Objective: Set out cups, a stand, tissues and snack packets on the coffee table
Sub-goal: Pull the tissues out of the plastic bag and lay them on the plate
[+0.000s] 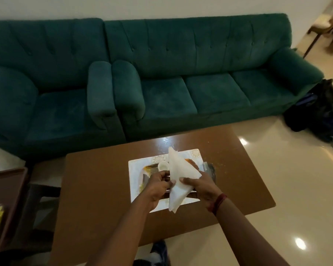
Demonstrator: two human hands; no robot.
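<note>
Gripping the tissues [178,175], the left hand [158,187] and right hand [201,186] curl fingers [166,182] around their opposite edges.

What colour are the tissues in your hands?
The tissues are white; the head view shows them best.

Both forearms [123,233] were bare as far up as I could see. Round the right wrist sat a reddish-brown thread band [218,202], wound in several strands, just behind the right hand [202,186].
</note>
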